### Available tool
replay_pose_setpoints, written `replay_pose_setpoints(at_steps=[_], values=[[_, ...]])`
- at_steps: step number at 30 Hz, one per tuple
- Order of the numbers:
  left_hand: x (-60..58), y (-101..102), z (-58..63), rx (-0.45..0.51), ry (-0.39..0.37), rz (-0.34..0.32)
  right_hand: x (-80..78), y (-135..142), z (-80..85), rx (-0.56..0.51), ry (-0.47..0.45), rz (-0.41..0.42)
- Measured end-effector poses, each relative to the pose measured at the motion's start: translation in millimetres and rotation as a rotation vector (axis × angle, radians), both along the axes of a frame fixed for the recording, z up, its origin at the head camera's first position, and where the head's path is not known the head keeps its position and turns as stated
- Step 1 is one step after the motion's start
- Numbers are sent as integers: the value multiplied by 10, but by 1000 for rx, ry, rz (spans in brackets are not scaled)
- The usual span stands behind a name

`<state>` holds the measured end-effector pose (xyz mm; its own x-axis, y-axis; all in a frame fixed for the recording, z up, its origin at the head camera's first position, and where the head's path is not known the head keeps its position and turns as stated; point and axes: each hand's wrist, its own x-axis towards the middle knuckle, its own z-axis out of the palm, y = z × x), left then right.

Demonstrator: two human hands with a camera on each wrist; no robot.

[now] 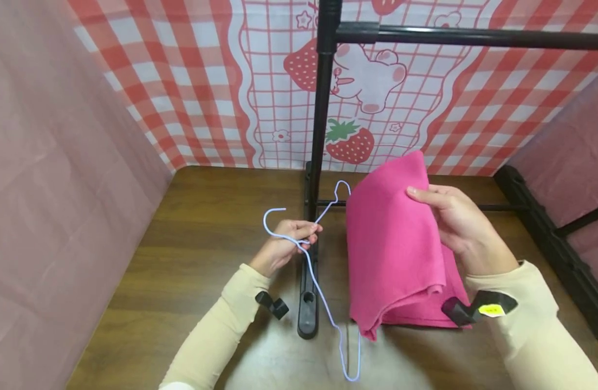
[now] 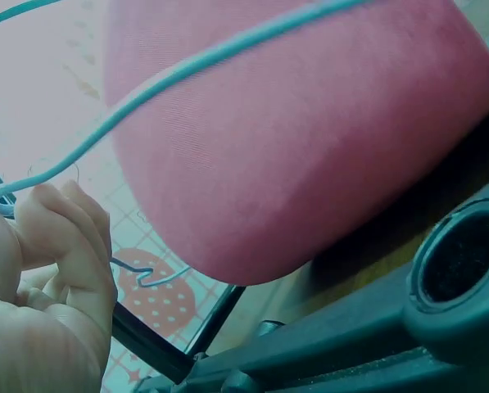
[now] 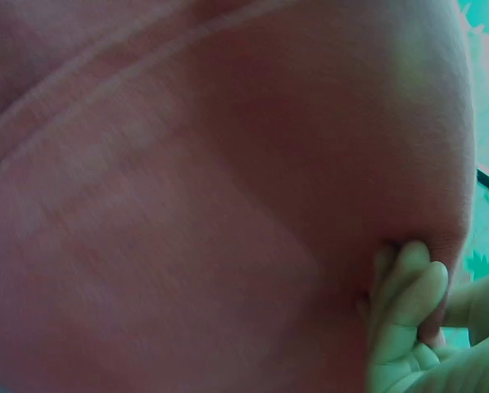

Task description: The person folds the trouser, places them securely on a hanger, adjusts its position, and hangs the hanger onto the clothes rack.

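A thin pale-blue wire hanger is gripped near its hook by my left hand, the hook curving up to the left. Over the hanger's lower part hangs a pink cloth, folded across it, so that stretch of wire is hidden. My right hand pinches the cloth's upper right edge, thumb in front and fingers behind. In the left wrist view the wire crosses in front of the cloth. The right wrist view shows fingers curled at the cloth's edge.
A black rack post rises behind my left hand from a black foot on the wooden table. Its top bar runs right. Another black foot lies at the right. A strawberry-patterned checked cloth hangs behind.
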<state>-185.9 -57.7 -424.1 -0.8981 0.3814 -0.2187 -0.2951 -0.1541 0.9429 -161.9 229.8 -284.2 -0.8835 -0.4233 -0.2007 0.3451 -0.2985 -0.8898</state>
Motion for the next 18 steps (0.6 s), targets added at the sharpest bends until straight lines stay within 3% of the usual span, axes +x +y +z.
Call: replay_pose_setpoints(at_steps=[4, 11, 18], values=[[32, 24, 8, -11, 0, -17, 45, 337, -132, 145, 4, 15], [64, 62, 34, -1, 5, 1, 84, 868, -323, 366, -94, 21], [45, 79, 39, 32, -21, 33, 45, 1231, -634, 531, -69, 167]])
